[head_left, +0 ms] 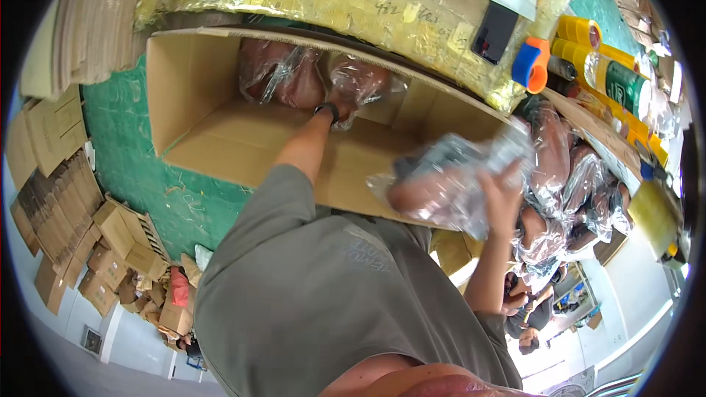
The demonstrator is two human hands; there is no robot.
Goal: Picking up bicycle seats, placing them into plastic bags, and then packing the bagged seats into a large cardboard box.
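A long open cardboard box (243, 136) lies in front of me. Reaching into it, my left hand (343, 106) is closed at a clear plastic bag with a reddish-brown rounded thing (360, 77) in it; plastic partly covers the fingers. Beside that, against the box's far wall, rests another bagged reddish-brown thing (283, 77). My right hand (503, 191) grips a larger crinkled clear bag with a smooth brown rounded thing (434, 191), held over the box's near right side. What exactly the brown things are, I cannot make out.
Several more bagged brown things (551, 176) are heaped at the right. Behind the box, a yellow tape-covered surface (353, 0) bears a dark phone (494, 31) and an orange-and-blue tape dispenser (531, 66). Yellow tape rolls (577, 31) lie farther right. Flattened cardboard (88, 29) stands at left.
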